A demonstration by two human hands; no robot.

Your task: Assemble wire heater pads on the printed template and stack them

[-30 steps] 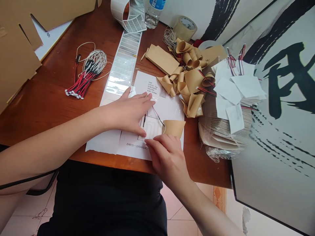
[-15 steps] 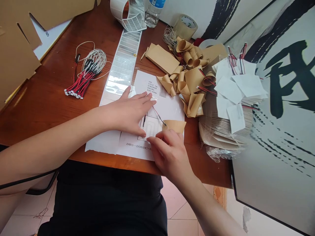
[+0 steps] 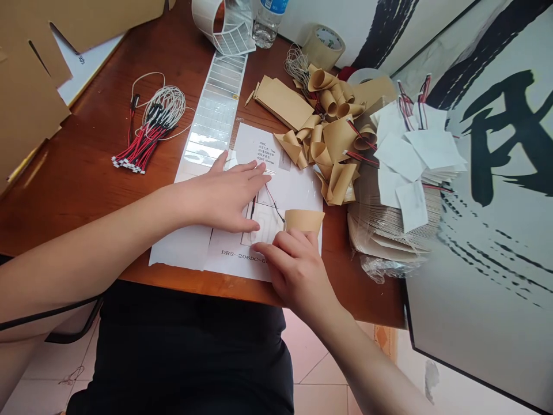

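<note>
My left hand [image 3: 228,193] lies flat, fingers stretched out, on a printed white sheet [image 3: 294,187] and holds down a thin clear film pad [image 3: 265,222] with a red and black wire [image 3: 273,202]. My right hand [image 3: 296,268] rests at the pad's near edge with fingers curled, pressing on it. Just beyond its fingertips a curl of tan backing paper [image 3: 305,220] stands up from the pad's right side.
A heap of curled tan backing strips [image 3: 332,144] lies behind the sheet. A stack of white pads with wires [image 3: 406,167] sits at the right. A bundle of red and white wires [image 3: 151,124], a label strip [image 3: 218,104], a tape roll [image 3: 324,46], a bottle [image 3: 268,20] and cardboard [image 3: 30,75] stand farther off.
My right hand has slid a little up and left along the pad's near edge. The tan curl has shortened slightly. My left hand stays put.
</note>
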